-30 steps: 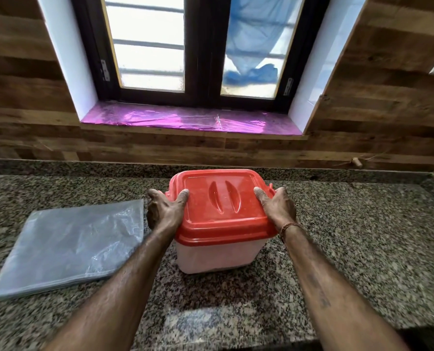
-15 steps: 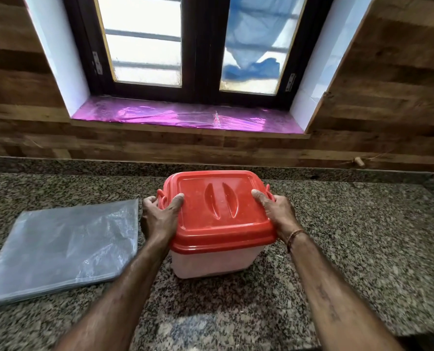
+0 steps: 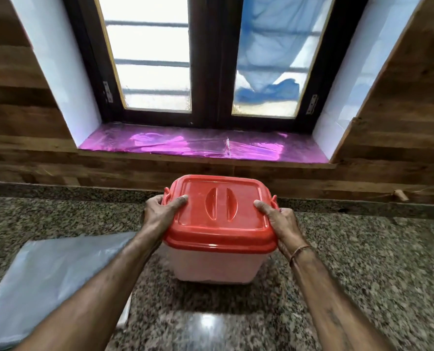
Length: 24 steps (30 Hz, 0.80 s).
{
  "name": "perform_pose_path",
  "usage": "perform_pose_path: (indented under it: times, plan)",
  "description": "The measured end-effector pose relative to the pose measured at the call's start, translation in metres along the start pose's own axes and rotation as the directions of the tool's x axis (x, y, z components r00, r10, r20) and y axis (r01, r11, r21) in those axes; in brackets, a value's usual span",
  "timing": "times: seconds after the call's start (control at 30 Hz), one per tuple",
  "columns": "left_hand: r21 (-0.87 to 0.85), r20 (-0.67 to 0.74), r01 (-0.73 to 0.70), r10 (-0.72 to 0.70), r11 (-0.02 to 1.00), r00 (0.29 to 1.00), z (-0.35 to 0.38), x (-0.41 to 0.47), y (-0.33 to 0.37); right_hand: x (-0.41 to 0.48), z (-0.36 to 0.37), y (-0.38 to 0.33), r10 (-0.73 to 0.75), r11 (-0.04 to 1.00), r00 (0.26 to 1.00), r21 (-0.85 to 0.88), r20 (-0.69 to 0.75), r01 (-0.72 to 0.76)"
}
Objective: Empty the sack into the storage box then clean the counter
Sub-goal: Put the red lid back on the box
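Observation:
The storage box (image 3: pixel 215 264) is a whitish tub with a red lid (image 3: pixel 221 216) shut on top. It is held just above or on the granite counter (image 3: pixel 362 262), near the back wall. My left hand (image 3: pixel 160 214) grips the lid's left edge, thumb on top. On the lid's right edge sits my right hand (image 3: pixel 279 221), thumb on top too. The sack (image 3: pixel 51 282), a flat grey plastic bag, lies on the counter to the left, partly under my left forearm.
A wooden wall runs behind the counter, with a window above and a shiny purple sill (image 3: pixel 203 145). A small wooden peg (image 3: pixel 400 195) sticks out of the wall at the right.
Both hands have carried the box away from me toward the back wall, and it seems slightly raised. The grip on the lid edges is the same. The sack has not moved.

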<state>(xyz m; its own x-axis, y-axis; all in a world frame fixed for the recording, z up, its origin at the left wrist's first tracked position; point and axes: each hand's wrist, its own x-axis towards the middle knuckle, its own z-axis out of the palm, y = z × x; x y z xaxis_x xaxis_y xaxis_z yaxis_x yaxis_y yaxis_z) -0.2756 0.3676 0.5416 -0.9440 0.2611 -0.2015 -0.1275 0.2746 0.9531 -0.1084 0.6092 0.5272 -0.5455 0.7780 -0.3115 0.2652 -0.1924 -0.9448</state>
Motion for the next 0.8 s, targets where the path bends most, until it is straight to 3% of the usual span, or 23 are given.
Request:
perform_pose_path:
  times: [0.13,0.33,0.63,0.8]
  plan:
    - [0.035,-0.003,-0.052,0.052,0.998,0.999,0.020,0.033,0.018,0.048,0.013,-0.014,-0.010,0.999,1.000,0.039,-0.014,0.011]
    - [0.068,-0.051,-0.015,0.019,0.998,0.999,0.035,0.081,0.017,0.091,0.026,-0.018,0.001,1.000,1.000,0.024,-0.006,0.000]
    - [0.013,-0.046,0.005,-0.005,1.000,0.999,0.041,0.104,0.006,0.101,0.032,-0.013,-0.013,1.000,0.999,0.012,-0.035,0.013]
    - [0.076,-0.034,0.004,-0.002,0.997,0.999,0.034,0.097,0.008,0.089,0.034,-0.021,-0.018,0.997,0.996,-0.077,-0.091,0.011]
